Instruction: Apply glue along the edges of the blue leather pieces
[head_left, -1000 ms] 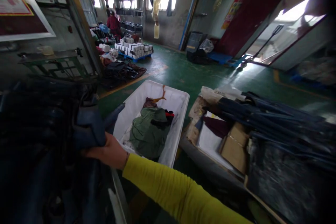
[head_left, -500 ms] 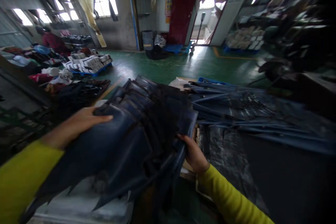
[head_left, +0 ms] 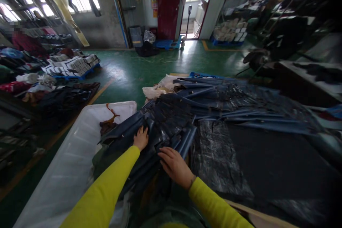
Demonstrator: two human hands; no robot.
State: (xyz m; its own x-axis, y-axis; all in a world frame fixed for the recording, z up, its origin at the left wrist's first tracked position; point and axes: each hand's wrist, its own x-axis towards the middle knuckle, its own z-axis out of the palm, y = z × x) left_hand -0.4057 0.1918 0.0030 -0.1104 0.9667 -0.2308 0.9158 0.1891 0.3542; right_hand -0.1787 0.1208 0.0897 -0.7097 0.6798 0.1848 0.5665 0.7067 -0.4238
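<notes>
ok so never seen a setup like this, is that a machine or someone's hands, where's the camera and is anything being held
No machine: these are a person's own bare hands, in yellow sleeves. The camera is worn on the head, looking forward and down.

Under the hands lies a dark blue bundle, partly over a white tub with green cloth showing inside. The left hand rests spread on the bundle; the right hand touches it too, though whether it grips is hard to tell.

To the right are a blue pile and, nearer the camera, a black sheet. Beyond is green floor and a red door.
</notes>
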